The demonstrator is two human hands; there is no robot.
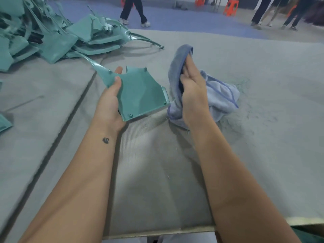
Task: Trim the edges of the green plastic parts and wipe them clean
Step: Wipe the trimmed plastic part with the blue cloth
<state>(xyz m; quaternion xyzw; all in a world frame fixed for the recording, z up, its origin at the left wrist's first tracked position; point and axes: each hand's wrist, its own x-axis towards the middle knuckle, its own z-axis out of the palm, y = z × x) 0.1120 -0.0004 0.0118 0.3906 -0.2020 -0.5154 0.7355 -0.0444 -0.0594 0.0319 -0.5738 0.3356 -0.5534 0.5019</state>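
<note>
A light, stiff, likely slippery part (142, 92) is being pinched at its nine-o'clock edge by left-hand (109, 104) fingers, while a soft cloth (215, 92) is being clutched by right-hand (191, 88) fingers.

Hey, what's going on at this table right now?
A person is cleaning moulded parts. The left hand holds a green plastic part above the grey table, thumb on its upper face. The right hand grips a blue cloth, not touching the part. A pile of green parts lies at far left.
</note>
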